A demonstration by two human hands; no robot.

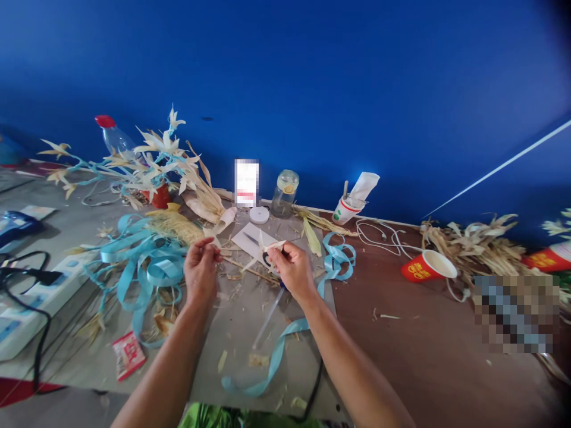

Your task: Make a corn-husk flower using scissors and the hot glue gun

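Note:
My right hand (294, 270) is closed in a pinch on a pale corn husk flower (255, 255), whose narrow petals point left and up. Level with it, my left hand (203, 267) has its fingers pressed together. A pale scrap shows by those fingertips, but whether they grip it is unclear. Behind the flower, a pair of scissors (250, 238) lies on a white card (241, 239), its handles partly covered by my right hand. Light blue ribbon (165, 270) is heaped left of my left hand, and another ribbon length (272, 362) runs under my right forearm.
A branch of husk flowers (156, 145) stands at the back left near a red-capped bottle (116, 139). Along the blue wall are a glass jar (285, 193) and a white cup (347, 209). A red paper cup (428, 266) lies right. A power strip (44, 303) sits left.

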